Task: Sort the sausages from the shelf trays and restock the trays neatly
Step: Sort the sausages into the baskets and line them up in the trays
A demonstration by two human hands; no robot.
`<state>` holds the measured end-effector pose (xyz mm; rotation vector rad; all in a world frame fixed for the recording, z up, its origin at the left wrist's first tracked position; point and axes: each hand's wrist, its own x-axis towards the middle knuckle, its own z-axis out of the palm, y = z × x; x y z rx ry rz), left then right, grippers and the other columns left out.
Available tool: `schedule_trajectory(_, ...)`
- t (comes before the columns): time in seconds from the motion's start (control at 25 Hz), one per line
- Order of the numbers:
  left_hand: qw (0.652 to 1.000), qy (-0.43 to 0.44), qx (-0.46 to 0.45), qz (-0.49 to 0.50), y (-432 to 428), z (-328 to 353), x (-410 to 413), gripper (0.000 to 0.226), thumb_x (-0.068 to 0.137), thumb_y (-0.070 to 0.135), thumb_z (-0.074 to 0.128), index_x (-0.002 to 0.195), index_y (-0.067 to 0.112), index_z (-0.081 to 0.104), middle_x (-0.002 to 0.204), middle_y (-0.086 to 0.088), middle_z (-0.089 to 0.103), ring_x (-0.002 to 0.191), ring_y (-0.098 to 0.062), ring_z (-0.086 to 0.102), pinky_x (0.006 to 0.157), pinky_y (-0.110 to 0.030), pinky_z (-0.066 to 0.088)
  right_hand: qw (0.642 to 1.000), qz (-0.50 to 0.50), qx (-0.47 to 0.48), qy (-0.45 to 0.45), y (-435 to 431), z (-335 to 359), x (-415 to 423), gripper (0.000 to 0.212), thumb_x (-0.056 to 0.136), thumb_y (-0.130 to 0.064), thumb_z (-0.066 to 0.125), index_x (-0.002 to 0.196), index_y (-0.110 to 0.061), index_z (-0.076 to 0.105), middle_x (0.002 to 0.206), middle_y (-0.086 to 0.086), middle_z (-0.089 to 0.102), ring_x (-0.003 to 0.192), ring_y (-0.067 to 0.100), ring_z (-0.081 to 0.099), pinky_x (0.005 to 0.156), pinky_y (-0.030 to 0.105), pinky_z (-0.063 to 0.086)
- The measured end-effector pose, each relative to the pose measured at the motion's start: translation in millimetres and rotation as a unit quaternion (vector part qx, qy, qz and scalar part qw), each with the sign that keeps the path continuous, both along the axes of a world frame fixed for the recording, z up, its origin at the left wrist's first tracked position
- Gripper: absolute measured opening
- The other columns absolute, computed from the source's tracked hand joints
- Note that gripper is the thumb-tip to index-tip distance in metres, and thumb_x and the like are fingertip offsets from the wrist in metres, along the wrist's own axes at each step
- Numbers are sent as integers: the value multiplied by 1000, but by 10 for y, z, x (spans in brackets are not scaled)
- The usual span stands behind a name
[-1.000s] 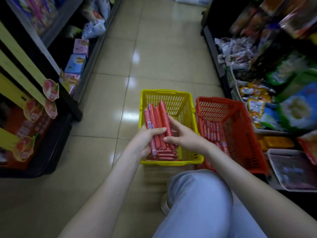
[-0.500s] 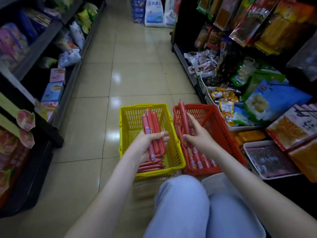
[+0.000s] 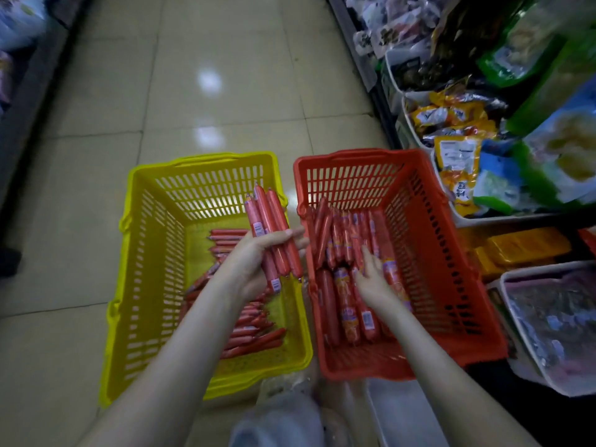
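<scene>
Over the right side of the yellow slotted plastic basket (image 3: 129, 285), the left hand (image 3: 254, 256) curls round a bundle of thin red plastic-wrapped sausages (image 3: 271, 221). They stand tilted, their upper ends reaching towards the basket's far wall. The right hand (image 3: 374, 279) is down inside the red slotted plastic basket (image 3: 451, 269) just beside it. Its fingers are stretched out flat and gripping nothing, the tips touching the thicker red sausages with orange labels (image 3: 342, 304) that lie in rows along the bottom. More thin red sausages (image 3: 248, 333) lie piled crosswise on the floor of the yellow basket, beneath the left forearm. Both baskets sit side by side on the pale glossy floor tiles (image 3: 225, 91), their near walls touching or nearly so. A knee in light trousers (image 3: 277, 424) shows at the lower edge. To the right, low shelf trays hold yellow snack packets (image 3: 451, 156) and flat yellow packs (image 3: 522, 246). A white tray (image 3: 529, 369) of clear-wrapped goods is nearest; its contents are too blurred to tell.
</scene>
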<state>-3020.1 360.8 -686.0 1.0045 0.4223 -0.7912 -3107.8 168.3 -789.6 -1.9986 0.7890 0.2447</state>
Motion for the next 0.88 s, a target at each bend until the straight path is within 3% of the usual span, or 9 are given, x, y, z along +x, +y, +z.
schedule_trajectory(0.08, 1000, 3, -3, -2, -68, -258, 79, 23, 89, -4, 52, 110, -9, 58, 91, -14, 72, 74, -22, 72, 61, -33, 60, 999, 19, -29, -22, -37, -419, 306, 59, 99, -2, 40, 151, -5, 12, 157, 19, 8, 146, 26, 8, 105, 12, 8)
schedule_trajectory(0.2, 999, 25, -19, -28, -54, -462, 37, 15, 85, 1, 52, 94, -3, 63, 81, -13, 71, 67, -21, 70, 60, -33, 59, 994, 109, -3, 27, -16, -896, 573, 62, 99, -2, 40, 151, -5, 8, 159, 15, 3, 147, 24, 8, 111, 17, 7)
schedule_trajectory(0.32, 998, 49, -26, -40, -49, -604, -64, 40, 73, 4, 54, 111, -8, 58, 95, -19, 69, 77, -26, 71, 68, -35, 60, 986, 149, -34, 72, 3, -1074, 548, 67, 95, 1, 39, 152, -8, 6, 160, 14, 4, 147, 24, 7, 117, 26, 6)
schedule_trajectory(0.4, 997, 47, -36, -48, -45, -670, -150, 49, 70, 1, 52, 118, -7, 54, 103, -20, 68, 81, -29, 71, 74, -38, 60, 992, 120, -43, 24, 36, -876, 447, 60, 95, 2, 40, 150, -7, 18, 157, 15, 17, 145, 25, 17, 116, 24, 11)
schedule_trajectory(0.52, 995, 28, -41, -90, -62, -691, -268, 46, 71, -3, 53, 117, -3, 55, 99, -20, 70, 81, -30, 71, 79, -42, 56, 989, 9, 94, -110, 173, -222, 249, 37, 98, -9, 47, 135, -12, 48, 136, 11, 50, 123, 15, 50, 101, 19, 34)
schedule_trajectory(0.64, 991, 22, -52, -123, -80, -701, -358, 44, 73, -3, 59, 117, 0, 59, 99, -19, 70, 86, -29, 71, 84, -43, 55, 950, 14, 278, -137, 413, 331, -15, 35, 94, -11, 54, 126, -25, 48, 115, 1, 59, 84, -1, 61, 78, 17, 51)
schedule_trajectory(0.76, 987, 31, -76, -135, -53, -728, -369, 53, 77, 5, 63, 130, 10, 57, 122, -23, 62, 113, -33, 60, 102, -51, 41, 942, 35, 306, -136, 495, 451, -113, 53, 91, -2, 54, 134, -29, 41, 117, -6, 62, 98, -5, 59, 90, 14, 47)
schedule_trajectory(0.88, 981, 42, -109, -155, 0, -741, -326, 47, 81, 17, 63, 129, 19, 60, 124, -18, 62, 105, -26, 64, 94, -45, 48, 939, -2, 322, -123, 494, 421, -77, 55, 90, 2, 54, 140, -19, 42, 126, 1, 61, 117, 5, 57, 102, 23, 43)
